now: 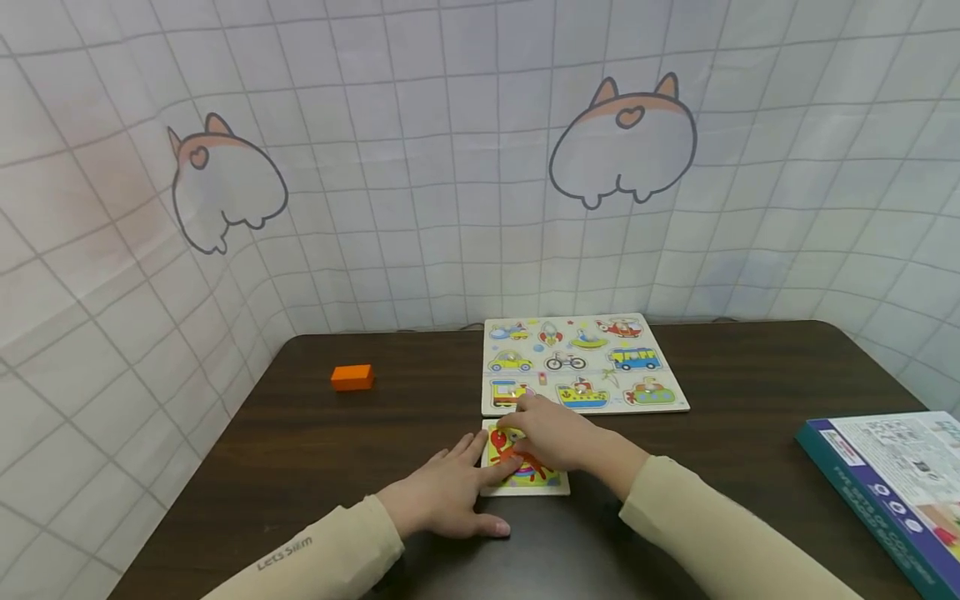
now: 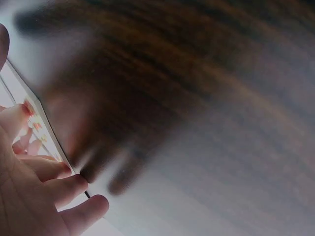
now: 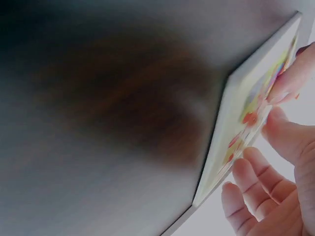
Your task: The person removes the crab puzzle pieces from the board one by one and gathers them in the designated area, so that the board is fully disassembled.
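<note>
Both hands work at a small puzzle board (image 1: pixel 557 482) with a red crab-like figure (image 1: pixel 534 468) on a yellow ground. My left hand (image 1: pixel 438 493) lies along its left side, fingers extended, the index fingertip on the picture; in the left wrist view the other fingers (image 2: pixel 66 189) reach along the board's edge. From the right, my right hand (image 1: pixel 553 433) bends over the board's upper part. Its thumb (image 3: pixel 288 135) touches the picture and its other fingers (image 3: pixel 258 184) curve loosely near the edge. No piece shows between them; part of the picture is hidden.
A larger peg puzzle board (image 1: pixel 585 367) with vehicle pictures lies just behind the small one. An orange block (image 1: pixel 352 377) sits at the back left of the dark table (image 1: pixel 337 450). At the right edge lies a teal and purple box (image 1: pixel 877 492). A checked curtain (image 1: pixel 420 167) hangs behind.
</note>
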`<state>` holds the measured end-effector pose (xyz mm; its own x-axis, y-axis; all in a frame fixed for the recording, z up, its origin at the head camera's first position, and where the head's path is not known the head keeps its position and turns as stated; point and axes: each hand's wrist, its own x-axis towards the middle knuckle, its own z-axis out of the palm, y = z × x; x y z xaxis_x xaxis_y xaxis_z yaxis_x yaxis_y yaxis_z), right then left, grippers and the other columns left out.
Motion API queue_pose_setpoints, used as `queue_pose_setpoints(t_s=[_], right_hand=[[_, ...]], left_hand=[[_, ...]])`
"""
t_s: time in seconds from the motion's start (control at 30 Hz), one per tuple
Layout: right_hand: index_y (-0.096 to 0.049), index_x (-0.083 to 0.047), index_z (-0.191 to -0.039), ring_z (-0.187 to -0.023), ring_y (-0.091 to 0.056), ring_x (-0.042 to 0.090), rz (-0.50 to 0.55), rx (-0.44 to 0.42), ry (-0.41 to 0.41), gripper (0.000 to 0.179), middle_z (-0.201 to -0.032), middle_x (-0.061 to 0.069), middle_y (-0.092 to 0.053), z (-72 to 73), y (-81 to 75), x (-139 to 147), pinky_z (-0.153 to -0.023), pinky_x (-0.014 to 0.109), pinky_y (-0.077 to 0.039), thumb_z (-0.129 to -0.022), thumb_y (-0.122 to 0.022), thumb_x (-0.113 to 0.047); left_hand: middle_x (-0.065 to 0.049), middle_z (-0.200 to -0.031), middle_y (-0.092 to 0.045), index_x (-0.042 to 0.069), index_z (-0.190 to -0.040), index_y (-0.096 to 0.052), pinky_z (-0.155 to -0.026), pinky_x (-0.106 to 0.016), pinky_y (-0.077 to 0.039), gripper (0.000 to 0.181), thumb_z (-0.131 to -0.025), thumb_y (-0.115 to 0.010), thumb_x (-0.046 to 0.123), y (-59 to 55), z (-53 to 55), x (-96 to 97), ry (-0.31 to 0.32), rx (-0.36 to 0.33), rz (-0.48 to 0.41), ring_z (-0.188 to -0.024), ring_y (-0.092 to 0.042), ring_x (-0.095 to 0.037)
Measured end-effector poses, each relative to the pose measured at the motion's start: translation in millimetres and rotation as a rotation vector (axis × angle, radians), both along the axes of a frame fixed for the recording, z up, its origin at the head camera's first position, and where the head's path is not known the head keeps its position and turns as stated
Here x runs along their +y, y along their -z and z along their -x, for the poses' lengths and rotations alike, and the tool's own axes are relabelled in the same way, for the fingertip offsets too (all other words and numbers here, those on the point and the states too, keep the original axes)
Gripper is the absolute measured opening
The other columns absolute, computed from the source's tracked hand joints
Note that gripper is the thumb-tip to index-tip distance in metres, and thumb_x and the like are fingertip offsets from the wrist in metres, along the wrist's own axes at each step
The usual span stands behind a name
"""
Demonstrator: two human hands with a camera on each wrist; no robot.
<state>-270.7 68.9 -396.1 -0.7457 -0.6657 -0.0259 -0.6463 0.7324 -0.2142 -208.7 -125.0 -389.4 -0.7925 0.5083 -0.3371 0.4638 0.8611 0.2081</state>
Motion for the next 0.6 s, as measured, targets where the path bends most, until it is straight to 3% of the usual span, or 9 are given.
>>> queue_pose_setpoints(t_s=[0.43, 0.6], right_hand=[[-0.073, -0.010, -0.122, -0.101, -0.056, 0.017, 0.102, -0.148, 0.059, 0.028, -0.118, 0.006, -0.066, 11.4, 2.0, -13, -0.100, 0.038, -0.052, -0.096, -0.073, -0.019], [-0.072, -0.007, -0.121, -0.098, -0.056, 0.018, 0.141, -0.169, 0.047, 0.027, -0.116, 0.007, -0.067, 13.5, 2.2, -16, -0.098, 0.039, -0.052, -0.095, -0.073, -0.015]], left_hand=[[-0.018, -0.171, -0.017, 0.044, -0.158, -0.033, -0.117, -0.064, -0.033, 0.083, -0.087, -0.071, 0.063, -2.2, 0.7, 1.2, -0.007, -0.024, 0.003, -0.157, -0.021, -0.041], [-0.018, -0.171, -0.017, 0.045, -0.158, -0.033, -0.116, -0.064, -0.033, 0.083, -0.087, -0.071, 0.063, -2.5, 1.2, 0.3, -0.014, -0.025, 0.006, -0.157, -0.021, -0.041]])
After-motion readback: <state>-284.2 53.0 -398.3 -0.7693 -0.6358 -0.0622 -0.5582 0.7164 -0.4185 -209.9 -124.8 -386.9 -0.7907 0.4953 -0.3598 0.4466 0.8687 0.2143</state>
